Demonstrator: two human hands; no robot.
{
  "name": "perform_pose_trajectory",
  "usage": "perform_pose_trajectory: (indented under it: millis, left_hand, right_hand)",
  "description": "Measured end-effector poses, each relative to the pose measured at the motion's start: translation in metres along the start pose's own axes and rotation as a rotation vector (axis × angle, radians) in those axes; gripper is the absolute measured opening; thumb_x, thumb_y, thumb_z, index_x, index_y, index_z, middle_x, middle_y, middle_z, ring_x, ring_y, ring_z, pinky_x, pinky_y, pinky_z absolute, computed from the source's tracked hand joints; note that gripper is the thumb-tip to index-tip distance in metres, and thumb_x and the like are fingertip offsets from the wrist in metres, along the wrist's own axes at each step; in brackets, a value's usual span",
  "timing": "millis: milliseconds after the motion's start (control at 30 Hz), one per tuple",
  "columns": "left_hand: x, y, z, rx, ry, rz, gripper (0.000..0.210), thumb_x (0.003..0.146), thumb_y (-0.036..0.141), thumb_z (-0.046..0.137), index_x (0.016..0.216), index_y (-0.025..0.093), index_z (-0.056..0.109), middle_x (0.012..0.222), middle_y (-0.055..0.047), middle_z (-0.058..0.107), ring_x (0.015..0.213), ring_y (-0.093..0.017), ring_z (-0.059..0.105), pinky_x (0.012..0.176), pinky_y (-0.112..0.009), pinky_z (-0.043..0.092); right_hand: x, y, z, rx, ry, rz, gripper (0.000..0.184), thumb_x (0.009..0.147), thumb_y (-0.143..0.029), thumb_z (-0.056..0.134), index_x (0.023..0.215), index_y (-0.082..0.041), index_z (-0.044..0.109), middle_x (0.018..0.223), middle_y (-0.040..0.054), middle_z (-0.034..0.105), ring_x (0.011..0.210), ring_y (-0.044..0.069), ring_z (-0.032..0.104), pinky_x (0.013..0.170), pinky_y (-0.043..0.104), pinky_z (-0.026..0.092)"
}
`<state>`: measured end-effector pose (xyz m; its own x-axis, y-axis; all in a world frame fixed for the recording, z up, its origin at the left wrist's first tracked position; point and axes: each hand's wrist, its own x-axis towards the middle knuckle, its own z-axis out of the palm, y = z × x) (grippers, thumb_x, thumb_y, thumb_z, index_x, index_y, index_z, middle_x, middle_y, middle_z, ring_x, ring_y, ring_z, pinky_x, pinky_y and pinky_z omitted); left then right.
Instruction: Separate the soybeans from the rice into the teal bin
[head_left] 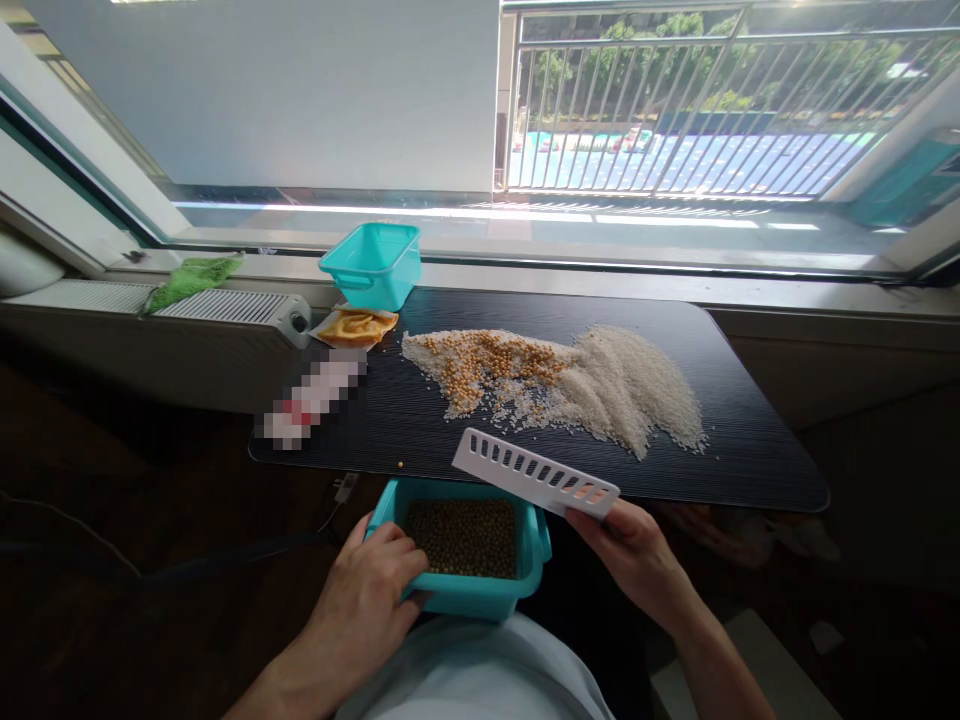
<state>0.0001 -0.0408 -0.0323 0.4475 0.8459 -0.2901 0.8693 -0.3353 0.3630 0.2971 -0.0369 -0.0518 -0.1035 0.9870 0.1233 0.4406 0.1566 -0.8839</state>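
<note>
My left hand (379, 580) is closed on the left rim of a teal plastic bin (480, 592), which sits at the table's near edge, in front of my body. Inside it lies a layer of small round brownish-green beans (469, 537). A white slotted plastic strip (517, 473) is in my right hand (637, 550), gripped at its right end. The strip slants over the table edge, its left end near the grain. Beyond it spreads a heap of white rice-like grains (645, 390), with round yellow-orange beans (495, 358) scattered over its left part.
The black table (750, 450) reaches to the window sill. A second teal bin (375, 262) stands at its far left corner, beside an orange packet (356, 326) and a blurred-out item (311, 400). A green cloth (196, 280) lies on the radiator (232, 306).
</note>
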Motion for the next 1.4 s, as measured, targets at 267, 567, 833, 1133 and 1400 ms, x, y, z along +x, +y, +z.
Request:
perform_pose_trajectory:
  millis: [267, 567, 833, 1133, 1400]
  left_hand:
    - [-0.004, -0.008, -0.002, 0.006, 0.017, -0.022, 0.018, 0.077, 0.006, 0.055, 0.069, 0.019, 0.064, 0.077, 0.000, 0.068, 0.088, -0.020, 0.059, 0.099, -0.046, 0.034]
    - [-0.017, -0.031, -0.010, 0.075, 0.027, -0.109, 0.018, 0.077, 0.006, 0.055, 0.070, 0.019, 0.065, 0.078, -0.001, 0.069, 0.090, -0.024, 0.060, 0.095, -0.047, 0.036]
    - [-0.027, -0.039, -0.008, 0.072, 0.054, -0.140, 0.018, 0.078, 0.007, 0.054, 0.068, 0.019, 0.063, 0.078, -0.001, 0.068, 0.090, -0.023, 0.059, 0.095, -0.046, 0.035]
    - [-0.011, -0.026, -0.001, 0.011, 0.057, -0.052, 0.018, 0.075, 0.005, 0.053, 0.068, 0.019, 0.062, 0.074, 0.001, 0.066, 0.086, -0.020, 0.057, 0.095, -0.044, 0.034]
    - [-0.009, -0.019, -0.003, 0.006, 0.064, -0.038, 0.021, 0.076, 0.005, 0.051, 0.067, 0.020, 0.062, 0.075, 0.000, 0.066, 0.085, -0.019, 0.057, 0.096, -0.044, 0.034]
  right_hand:
    - [0.005, 0.009, 0.001, -0.019, 0.251, -0.012, 0.018, 0.086, -0.030, 0.064, 0.095, -0.023, 0.078, 0.096, 0.0040, 0.079, 0.088, 0.026, 0.073, 0.083, 0.036, 0.058]
    - [0.064, -0.023, 0.063, 0.033, -0.070, -0.138, 0.024, 0.094, -0.031, 0.054, 0.097, -0.023, 0.077, 0.100, 0.0059, 0.076, 0.088, 0.020, 0.070, 0.080, 0.031, 0.055]
    - [0.055, -0.032, 0.047, 0.027, -0.311, -0.178, 0.026, 0.097, -0.032, 0.052, 0.091, -0.024, 0.075, 0.094, 0.0030, 0.076, 0.084, 0.016, 0.069, 0.078, 0.025, 0.054]
    - [0.065, 0.008, 0.006, -0.073, 0.300, 0.019, 0.024, 0.085, -0.036, 0.063, 0.092, -0.019, 0.079, 0.093, 0.0041, 0.078, 0.087, 0.026, 0.072, 0.081, 0.036, 0.056]
    - [0.067, 0.015, -0.002, -0.055, 0.207, 0.041, 0.029, 0.084, -0.043, 0.063, 0.091, -0.020, 0.080, 0.093, 0.0033, 0.079, 0.088, 0.028, 0.072, 0.082, 0.038, 0.057]
